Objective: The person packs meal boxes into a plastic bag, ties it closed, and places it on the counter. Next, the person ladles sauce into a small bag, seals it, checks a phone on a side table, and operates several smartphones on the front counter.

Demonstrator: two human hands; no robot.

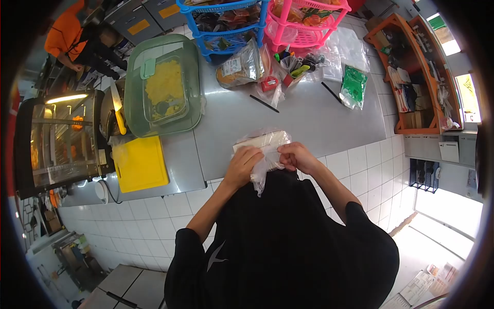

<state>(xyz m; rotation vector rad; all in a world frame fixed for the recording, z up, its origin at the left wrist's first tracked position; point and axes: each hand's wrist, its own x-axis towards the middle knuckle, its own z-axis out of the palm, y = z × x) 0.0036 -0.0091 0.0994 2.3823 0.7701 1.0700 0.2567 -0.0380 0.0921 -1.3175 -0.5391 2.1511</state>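
Note:
A clear plastic bag [268, 150] with something pale and flat inside lies at the front edge of the grey metal table [226, 116]. My left hand [244, 166] rests on the bag's left side, its fingers curled onto the plastic. At the right side, my right hand [296, 157] pinches the plastic with thumb and forefinger. A loose end of the bag hangs down between the hands, over the table edge. What exactly the pale contents are cannot be made out.
Left: yellow cutting board [141, 165], yellow-handled knife [118, 109], green tub [135, 98] holding yellow food, glass display case [64, 139]. Behind: blue rack [224, 38], pink rack [309, 37], wrapped package [236, 67], black sticks, green packet [354, 87]. A person in orange [64, 36] stands back left.

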